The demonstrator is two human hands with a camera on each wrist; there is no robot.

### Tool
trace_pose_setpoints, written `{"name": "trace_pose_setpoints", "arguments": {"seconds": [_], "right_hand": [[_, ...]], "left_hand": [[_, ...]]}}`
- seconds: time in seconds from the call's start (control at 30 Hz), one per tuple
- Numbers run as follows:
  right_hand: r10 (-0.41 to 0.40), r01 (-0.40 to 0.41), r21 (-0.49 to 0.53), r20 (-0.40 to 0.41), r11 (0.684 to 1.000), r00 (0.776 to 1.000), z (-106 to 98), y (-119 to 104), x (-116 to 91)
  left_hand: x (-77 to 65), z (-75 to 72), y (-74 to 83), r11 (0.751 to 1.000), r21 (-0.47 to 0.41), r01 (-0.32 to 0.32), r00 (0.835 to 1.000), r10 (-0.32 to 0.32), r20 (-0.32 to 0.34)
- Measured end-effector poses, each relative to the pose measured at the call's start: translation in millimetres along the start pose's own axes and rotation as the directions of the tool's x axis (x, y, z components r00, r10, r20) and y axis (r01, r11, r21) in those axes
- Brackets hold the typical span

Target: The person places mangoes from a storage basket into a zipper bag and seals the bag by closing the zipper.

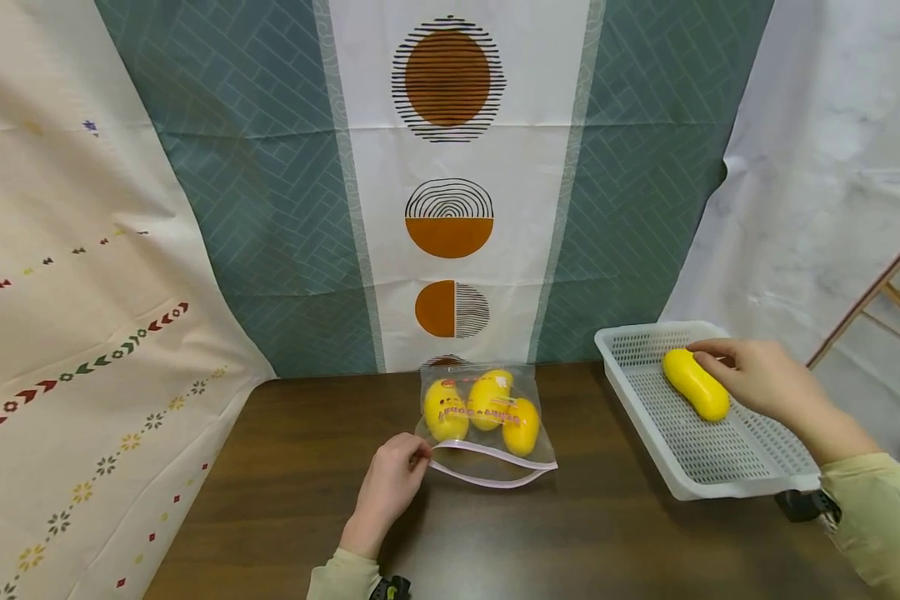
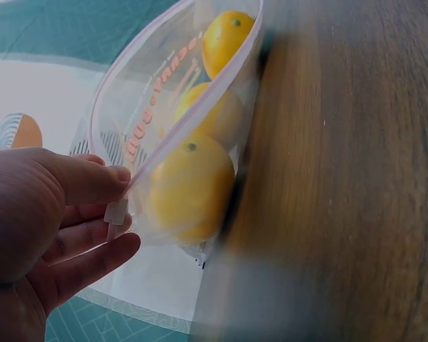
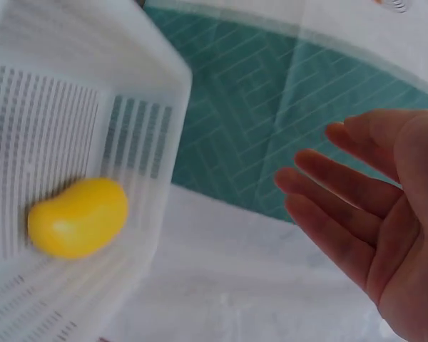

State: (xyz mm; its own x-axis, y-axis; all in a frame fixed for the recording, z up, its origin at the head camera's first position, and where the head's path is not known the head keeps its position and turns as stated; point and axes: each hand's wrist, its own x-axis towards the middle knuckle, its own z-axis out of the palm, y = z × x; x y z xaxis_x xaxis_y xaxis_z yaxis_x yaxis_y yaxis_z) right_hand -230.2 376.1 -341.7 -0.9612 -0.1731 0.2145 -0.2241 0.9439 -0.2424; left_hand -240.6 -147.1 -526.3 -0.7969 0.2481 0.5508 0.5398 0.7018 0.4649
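My left hand (image 1: 393, 475) pinches the left corner of a clear zip bag (image 1: 487, 483) at its mouth. Three yellow mangoes (image 1: 446, 410) lie inside, and the bag's mouth gapes toward me. In the left wrist view the thumb and fingers (image 2: 93, 182) hold the bag's edge near a pale zip tab (image 2: 116, 211). My right hand (image 1: 768, 379) is over a white basket, beside another yellow mango (image 1: 696, 387). In the right wrist view that mango (image 3: 78, 218) lies in the basket, and the extended fingers (image 3: 335, 231) are apart from it, holding nothing.
The white slotted basket (image 1: 648, 446) stands at the right of the brown wooden table (image 1: 300, 475). A patterned cloth (image 1: 270, 167) hangs behind the table, with pale cloths on both sides. A wooden rack (image 1: 873, 292) shows at the far right.
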Motion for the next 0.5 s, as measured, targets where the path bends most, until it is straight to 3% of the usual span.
{"name": "trace_pose_setpoints", "arguments": {"seconds": [0.2,0.5], "right_hand": [[0.007,-0.001,-0.094,0.060,0.996,0.998,2,13,32],[0.084,-0.058,-0.155,0.167,0.986,0.982,13,34,60]], "left_hand": [[-5.2,-6.3,-4.3,1.000,0.006,0.014,1.000,-0.014,-0.002],[-5.9,-7.0,-5.3,1.000,0.005,-0.002,1.000,0.002,-0.015]]}}
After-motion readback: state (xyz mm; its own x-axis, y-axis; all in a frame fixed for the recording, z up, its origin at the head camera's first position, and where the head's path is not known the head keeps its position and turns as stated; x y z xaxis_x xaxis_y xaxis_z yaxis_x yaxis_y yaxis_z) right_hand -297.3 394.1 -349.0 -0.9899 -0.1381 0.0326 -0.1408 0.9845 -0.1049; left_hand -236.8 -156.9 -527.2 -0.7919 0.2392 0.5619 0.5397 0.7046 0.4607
